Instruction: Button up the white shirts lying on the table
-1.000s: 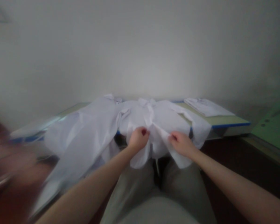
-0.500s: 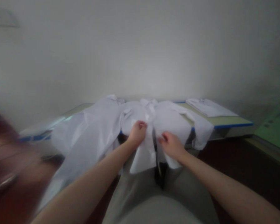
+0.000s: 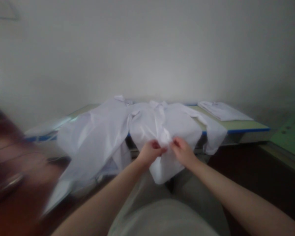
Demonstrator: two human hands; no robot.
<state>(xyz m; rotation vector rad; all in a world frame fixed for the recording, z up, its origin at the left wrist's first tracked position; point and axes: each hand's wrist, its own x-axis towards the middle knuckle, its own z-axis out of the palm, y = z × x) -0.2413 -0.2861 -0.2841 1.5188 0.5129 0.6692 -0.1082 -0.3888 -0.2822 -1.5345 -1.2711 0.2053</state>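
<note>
The white shirt [image 3: 184, 123] lies front up on the table [image 3: 250, 126], its collar toward the far edge and its hem hanging past the near edge, seemingly so the front sits within reach. Just past that near edge, the fingers of the left hand [image 3: 151, 153] and right hand [image 3: 184, 152] pinch the shirt's front, apparently to hold its two sides together. Loose white clothes [image 3: 95, 137] drape over the table's left part; a folded garment [image 3: 222, 111] lies at its right end.

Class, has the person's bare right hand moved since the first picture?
Yes: the bare right hand has moved left, farther from the right end of the long, pale-green, blue-edged table.
</note>
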